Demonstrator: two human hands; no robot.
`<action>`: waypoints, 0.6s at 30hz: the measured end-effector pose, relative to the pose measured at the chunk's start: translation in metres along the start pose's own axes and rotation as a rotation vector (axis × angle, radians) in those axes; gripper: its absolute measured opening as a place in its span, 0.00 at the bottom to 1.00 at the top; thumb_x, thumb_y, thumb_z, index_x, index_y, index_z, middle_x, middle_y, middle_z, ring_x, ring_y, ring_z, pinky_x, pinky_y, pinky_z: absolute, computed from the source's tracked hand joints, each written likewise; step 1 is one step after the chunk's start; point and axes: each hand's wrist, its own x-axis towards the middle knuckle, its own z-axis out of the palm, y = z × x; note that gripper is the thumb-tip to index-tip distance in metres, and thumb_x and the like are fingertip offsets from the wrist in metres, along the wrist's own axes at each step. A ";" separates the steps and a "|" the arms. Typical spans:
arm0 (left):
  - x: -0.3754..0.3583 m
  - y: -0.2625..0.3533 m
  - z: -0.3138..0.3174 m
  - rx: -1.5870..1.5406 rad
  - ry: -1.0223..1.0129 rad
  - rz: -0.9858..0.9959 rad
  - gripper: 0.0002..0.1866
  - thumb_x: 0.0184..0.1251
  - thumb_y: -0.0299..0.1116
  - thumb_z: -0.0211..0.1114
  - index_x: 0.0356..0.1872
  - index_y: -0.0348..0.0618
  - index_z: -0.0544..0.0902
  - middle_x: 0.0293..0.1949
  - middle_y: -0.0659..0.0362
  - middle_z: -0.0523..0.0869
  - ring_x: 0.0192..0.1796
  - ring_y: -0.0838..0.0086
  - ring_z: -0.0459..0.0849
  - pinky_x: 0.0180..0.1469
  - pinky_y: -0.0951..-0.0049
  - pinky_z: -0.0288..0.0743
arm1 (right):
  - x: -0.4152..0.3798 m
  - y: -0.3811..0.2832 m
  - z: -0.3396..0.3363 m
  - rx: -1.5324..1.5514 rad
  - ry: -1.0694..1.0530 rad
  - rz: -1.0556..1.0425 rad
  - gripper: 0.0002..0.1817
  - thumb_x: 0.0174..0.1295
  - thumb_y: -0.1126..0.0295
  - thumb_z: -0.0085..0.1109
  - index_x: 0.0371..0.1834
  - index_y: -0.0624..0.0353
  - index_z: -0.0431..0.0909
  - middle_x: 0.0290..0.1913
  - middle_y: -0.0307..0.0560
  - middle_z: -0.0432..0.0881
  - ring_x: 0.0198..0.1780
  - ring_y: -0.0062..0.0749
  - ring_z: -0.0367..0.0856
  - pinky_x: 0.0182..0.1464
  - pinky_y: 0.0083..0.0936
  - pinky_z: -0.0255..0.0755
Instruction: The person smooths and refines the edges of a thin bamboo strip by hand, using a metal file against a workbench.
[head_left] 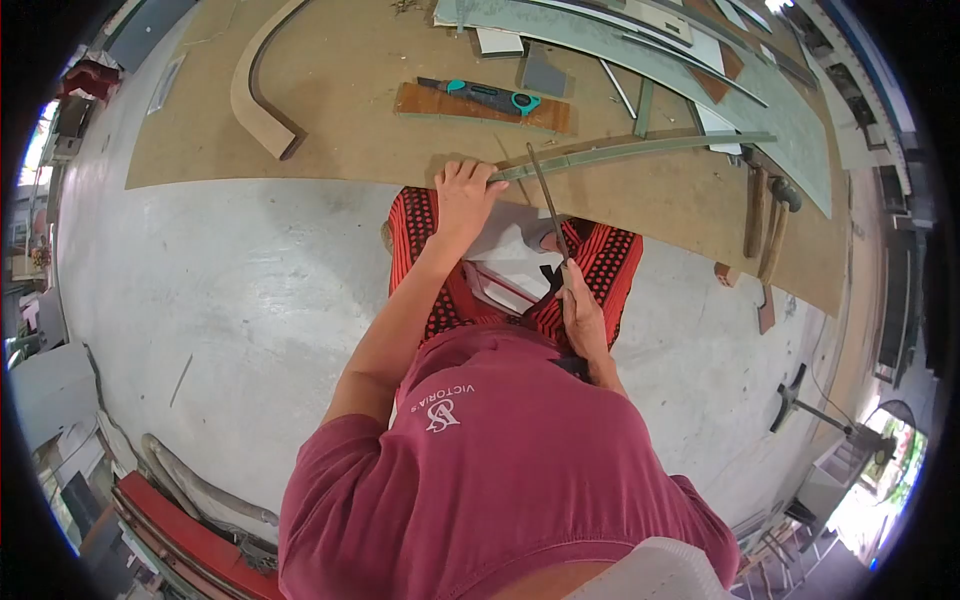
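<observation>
My left hand (466, 198) rests at the table's front edge, fingers closed on the near end of a long, thin green strip (625, 152). The strip runs off to the right across the tabletop. In my right hand (584, 315), in front of my body, is a slim, dark file (548, 200) gripped by its lower end. The file points up and away, its shaft crossing the strip in this view a short way right of my left hand.
Beyond the strip, a teal-and-black power tool (490, 97) lies on a brown board (415, 101). A curved wooden piece (250, 98) is at the left of the table (190, 150). Hammers (773, 225) lie at the right, near green sheets (800, 160) and offcuts.
</observation>
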 end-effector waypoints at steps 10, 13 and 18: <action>-0.003 0.001 0.000 0.033 0.021 -0.008 0.16 0.55 0.40 0.71 0.43 0.48 0.83 0.42 0.59 0.79 0.47 0.59 0.75 0.47 0.56 0.67 | -0.004 -0.023 0.008 -0.097 -0.050 0.002 0.29 0.69 0.72 0.47 0.74 0.43 0.56 0.50 0.65 0.76 0.47 0.61 0.79 0.46 0.50 0.75; -0.002 0.001 0.002 0.036 -0.021 -0.003 0.16 0.54 0.38 0.71 0.43 0.47 0.82 0.42 0.57 0.79 0.48 0.58 0.75 0.47 0.56 0.68 | -0.005 -0.027 0.012 -0.175 -0.120 0.114 0.30 0.71 0.74 0.45 0.75 0.42 0.54 0.54 0.63 0.76 0.52 0.55 0.79 0.51 0.45 0.73; 0.003 0.029 0.011 0.107 -0.114 -0.131 0.16 0.54 0.34 0.70 0.44 0.45 0.79 0.45 0.55 0.78 0.50 0.56 0.75 0.48 0.54 0.69 | -0.005 -0.021 0.019 -0.339 0.038 -0.013 0.33 0.67 0.74 0.48 0.74 0.38 0.54 0.43 0.59 0.75 0.34 0.57 0.81 0.34 0.49 0.78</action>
